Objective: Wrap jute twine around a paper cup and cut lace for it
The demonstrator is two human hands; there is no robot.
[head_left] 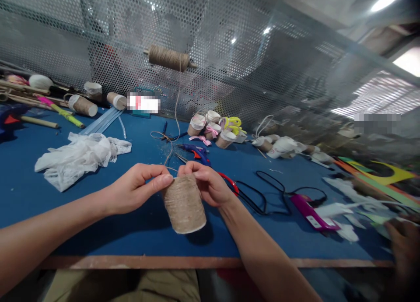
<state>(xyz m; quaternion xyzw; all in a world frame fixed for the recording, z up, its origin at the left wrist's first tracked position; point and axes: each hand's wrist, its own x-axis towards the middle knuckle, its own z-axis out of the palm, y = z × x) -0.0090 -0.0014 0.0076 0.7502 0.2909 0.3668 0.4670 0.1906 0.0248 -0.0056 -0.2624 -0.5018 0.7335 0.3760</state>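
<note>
A cup wrapped in jute twine [185, 205] is held tilted above the blue table near its front edge, its white rim facing down toward me. My right hand [211, 186] grips the cup's far right side, fingers curled over its upper edge. My left hand [142, 186] is closed in a pinch at the upper left edge, where the loose twine [177, 105] meets the cup. That strand runs back over the table and up to a twine spool [168, 58] on a rod at the mesh panel. Just behind my hands lies a blue glue gun [197, 153].
Red-handled scissors [233, 184] lie partly hidden behind my right hand. White lace fabric [82, 155] is at left; decorated cups [226, 138] stand at the back. A purple power strip [313, 214] with black cable is at right, near another person's hand [405, 240].
</note>
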